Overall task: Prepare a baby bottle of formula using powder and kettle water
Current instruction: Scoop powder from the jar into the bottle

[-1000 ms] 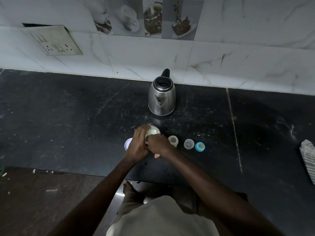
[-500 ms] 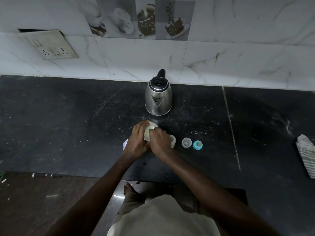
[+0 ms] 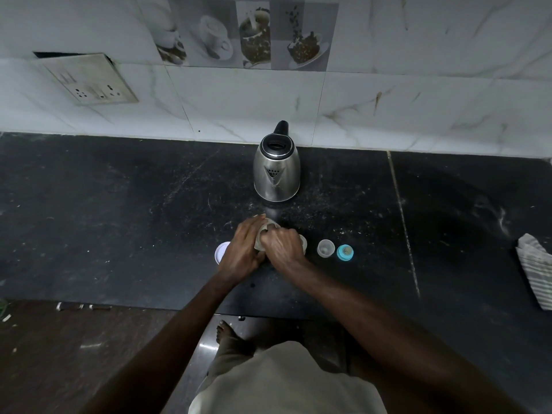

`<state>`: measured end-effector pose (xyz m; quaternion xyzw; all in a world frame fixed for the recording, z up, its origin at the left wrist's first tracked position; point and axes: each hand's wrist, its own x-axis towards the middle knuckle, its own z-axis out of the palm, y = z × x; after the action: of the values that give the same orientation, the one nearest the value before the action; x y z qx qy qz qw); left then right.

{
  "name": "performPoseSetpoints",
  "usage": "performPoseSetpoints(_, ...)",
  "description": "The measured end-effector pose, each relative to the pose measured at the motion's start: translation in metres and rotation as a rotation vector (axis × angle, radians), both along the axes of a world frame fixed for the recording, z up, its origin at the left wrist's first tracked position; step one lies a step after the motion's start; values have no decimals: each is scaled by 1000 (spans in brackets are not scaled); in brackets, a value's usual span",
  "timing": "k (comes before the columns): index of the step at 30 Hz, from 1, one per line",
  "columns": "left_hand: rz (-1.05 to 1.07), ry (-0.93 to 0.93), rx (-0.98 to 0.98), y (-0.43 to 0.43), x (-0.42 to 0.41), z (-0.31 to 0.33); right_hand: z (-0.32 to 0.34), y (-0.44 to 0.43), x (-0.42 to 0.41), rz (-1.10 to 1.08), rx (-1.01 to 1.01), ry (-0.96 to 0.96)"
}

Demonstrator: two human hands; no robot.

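- A pale container (image 3: 266,231) at frame centre is clasped by the left hand (image 3: 242,252) from the left.
- The right hand (image 3: 283,245) is closed over its right side; contents are hidden.
- A kettle (image 3: 276,171) is set directly above, upright, equally reachable.
- A small cup (image 3: 325,248) and blue nipple ring (image 3: 345,252) are placed just right.

Pale container (image 3: 266,231) at frame centre: mostly covered by left hand (image 3: 242,252) and right hand (image 3: 282,246); contents not discernible. White lid (image 3: 220,253) left of hands: right part hidden behind left hand. Pale item (image 3: 303,241) right of hands: only sliver showing, identity unclear. Striped cloth (image 3: 536,270): cut off by right edge.
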<state>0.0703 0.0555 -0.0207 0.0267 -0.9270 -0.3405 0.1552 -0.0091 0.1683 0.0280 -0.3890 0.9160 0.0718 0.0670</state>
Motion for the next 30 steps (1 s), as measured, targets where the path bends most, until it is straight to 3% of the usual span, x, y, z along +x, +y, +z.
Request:
performPoseSetpoints(3,-31,-3,-41,1,2,-1,-5,3,-2,33,-6,-39)
performPoseSetpoints(6,-71,3,-74,-1,7,-3,-13,6,-3,-42,-141,-152)
performPoseSetpoints(11,12,4,-57,-3,8,-3,-23,15,0,-337,-489,-279)
performPoseSetpoints(14,37,-1,-44,-4,5,-4,-20,27,-3,-565,-740,-510)
performPoseSetpoints(17,60,-30,-43,-4,5,-6,-12,39,-10,-652,-854,-665)
performPoseSetpoints(21,99,-60,-32,-1,3,-8,-12,47,-12,-617,-874,-572)
performPoseSetpoints(27,154,-58,-21,5,2,-6,-17,62,-9,-141,-696,-148)
performPoseSetpoints(30,154,-69,-43,5,1,-6,-17,66,-9,-72,-657,-103)
